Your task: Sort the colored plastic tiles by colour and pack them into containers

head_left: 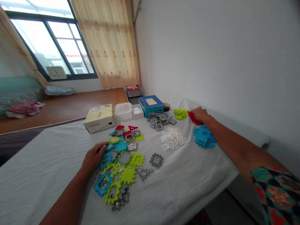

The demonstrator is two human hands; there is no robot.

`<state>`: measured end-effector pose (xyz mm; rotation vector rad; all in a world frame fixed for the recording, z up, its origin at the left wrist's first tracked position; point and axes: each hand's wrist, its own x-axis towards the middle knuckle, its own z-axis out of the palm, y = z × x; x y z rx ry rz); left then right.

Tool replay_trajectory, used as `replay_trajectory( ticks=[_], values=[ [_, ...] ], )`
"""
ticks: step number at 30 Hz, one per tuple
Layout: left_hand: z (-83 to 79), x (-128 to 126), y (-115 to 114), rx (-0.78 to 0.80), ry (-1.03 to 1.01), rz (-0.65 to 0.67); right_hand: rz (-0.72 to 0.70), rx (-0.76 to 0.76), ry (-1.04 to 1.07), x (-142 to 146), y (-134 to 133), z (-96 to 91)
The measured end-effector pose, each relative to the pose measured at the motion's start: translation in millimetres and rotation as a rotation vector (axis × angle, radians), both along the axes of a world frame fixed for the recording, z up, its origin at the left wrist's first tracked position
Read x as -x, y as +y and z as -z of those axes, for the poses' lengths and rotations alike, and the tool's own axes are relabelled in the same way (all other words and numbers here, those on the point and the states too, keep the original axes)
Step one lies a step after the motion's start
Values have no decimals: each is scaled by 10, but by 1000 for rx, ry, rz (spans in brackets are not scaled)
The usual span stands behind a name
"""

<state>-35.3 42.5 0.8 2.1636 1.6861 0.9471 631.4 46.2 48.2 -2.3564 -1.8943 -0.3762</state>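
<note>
My left hand [94, 157] rests at the left edge of a mixed heap of interlocking plastic tiles, its fingers loosely apart and touching the border of the heap. Blue frame tiles [103, 184], lime green tiles [128, 175] and grey ones lie in it, with a few red pieces at its far end. Across the table, my stretched right hand [199, 115] is closed over red plastic tiles [193, 118]; its fingertips are partly hidden. Beside it sit a lime green pile [180, 114] and a blue pile [204, 137].
Grey tiles [160, 120] and small white window-like pieces [173, 137] form separate piles. A yellow-and-white box [99, 118], a clear plastic container [123, 111] and a blue box [152, 106] stand at the back. The wall [211, 56] borders the table's right side.
</note>
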Motion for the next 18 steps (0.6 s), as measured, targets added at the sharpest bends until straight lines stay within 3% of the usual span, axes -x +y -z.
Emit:
replay_trajectory(
  ticks=[6,13,16,18],
  values=[
    [2,23,4,13,2,-4,45,212,-63,88,151,104],
    [-17,-38,-36,26,-49,-1,149,173,-91,91,129,88],
    [-10,-78,-67,29,-79,7,152,157,-103,320,177,-11],
    [12,-89,-70,32,-97,14,53,139,-86,676,201,-113]
  ],
)
